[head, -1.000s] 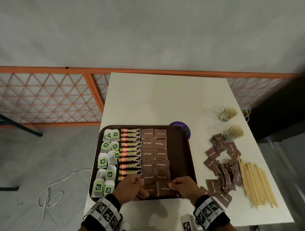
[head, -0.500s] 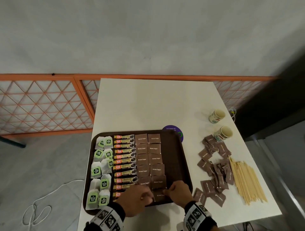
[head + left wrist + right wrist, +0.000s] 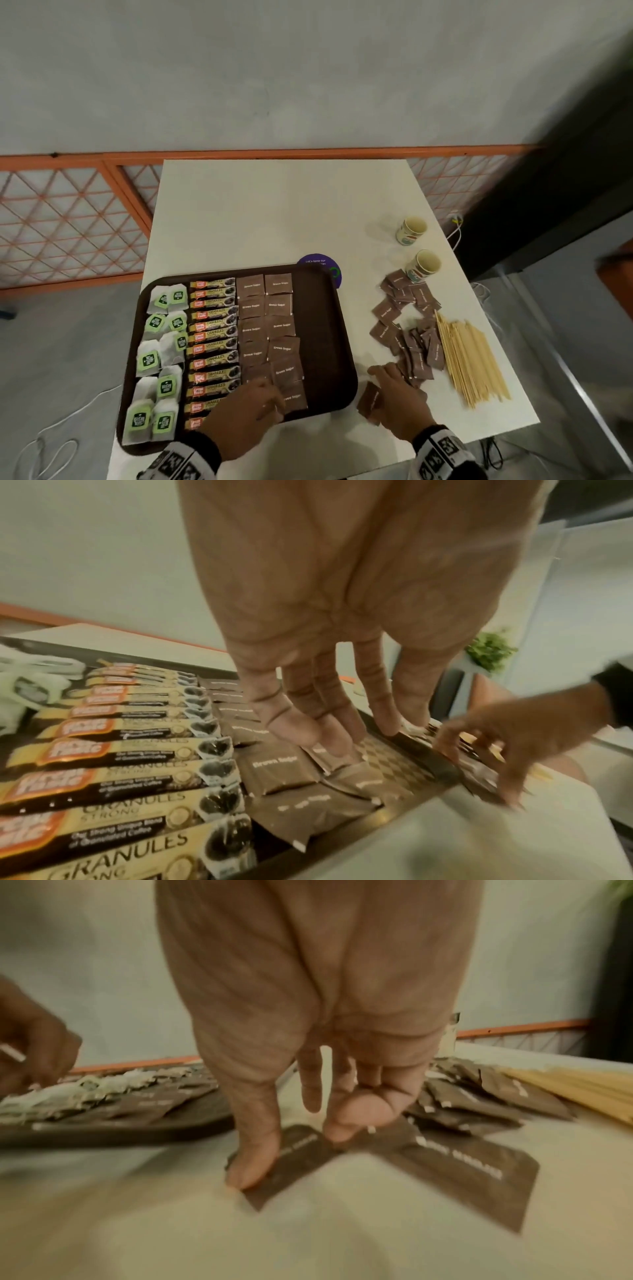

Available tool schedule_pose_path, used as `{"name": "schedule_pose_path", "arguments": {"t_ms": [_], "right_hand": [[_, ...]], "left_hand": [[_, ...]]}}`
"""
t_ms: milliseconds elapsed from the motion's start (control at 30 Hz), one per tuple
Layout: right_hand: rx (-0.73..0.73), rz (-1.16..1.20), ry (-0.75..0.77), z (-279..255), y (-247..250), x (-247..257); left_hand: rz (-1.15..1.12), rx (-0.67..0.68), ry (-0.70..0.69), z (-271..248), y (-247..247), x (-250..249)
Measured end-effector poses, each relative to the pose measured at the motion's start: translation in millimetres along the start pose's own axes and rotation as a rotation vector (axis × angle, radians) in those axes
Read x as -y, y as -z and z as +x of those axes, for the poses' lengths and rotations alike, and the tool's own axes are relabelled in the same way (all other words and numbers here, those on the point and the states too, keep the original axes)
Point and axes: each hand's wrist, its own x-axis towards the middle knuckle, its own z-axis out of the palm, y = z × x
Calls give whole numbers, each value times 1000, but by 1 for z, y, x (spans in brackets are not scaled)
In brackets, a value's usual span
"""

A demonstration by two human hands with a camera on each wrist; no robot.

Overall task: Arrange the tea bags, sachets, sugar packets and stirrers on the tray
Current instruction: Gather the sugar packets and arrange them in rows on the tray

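Observation:
A dark brown tray (image 3: 322,342) holds green-tagged tea bags (image 3: 161,342), a column of coffee sachets (image 3: 212,342) and two columns of brown sugar packets (image 3: 270,329). My left hand (image 3: 274,401) is over the tray's near end, its straight fingers (image 3: 329,745) pressing on the nearest sugar packets. My right hand (image 3: 387,377) is on the table just right of the tray. Its thumb and a fingertip pinch a loose sugar packet (image 3: 291,1167) at its edges while it lies flat. More loose packets (image 3: 414,349) and wooden stirrers (image 3: 469,363) lie to the right.
Two paper cups (image 3: 412,231) (image 3: 424,265) stand at the table's right edge behind the loose packets. A purple round sticker (image 3: 322,263) shows behind the tray. The white table (image 3: 274,212) ends close behind my wrists. An orange lattice railing runs behind it.
My right hand has left the tray's near end and moved right onto the table, onto a loose sugar packet. My left hand has stayed on the tray's nearest sugar packets.

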Motion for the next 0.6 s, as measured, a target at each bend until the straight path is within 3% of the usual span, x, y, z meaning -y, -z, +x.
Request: {"name": "schedule_pose_path", "arguments": {"t_ms": [167,300,500,600], "right_hand": [[-12,43,37,11,-3,-4],[25,64,45,17,-2,-6],[44,-19,105,15,7,-8],[40,88,86,8,9,-19]], "left_hand": [[-67,-213,188,-5,16,16],[-73,-287,280,-11,19,21],[-153,-245,191,3,12,-9],[-188,-224,112,19,9,-35]]}}
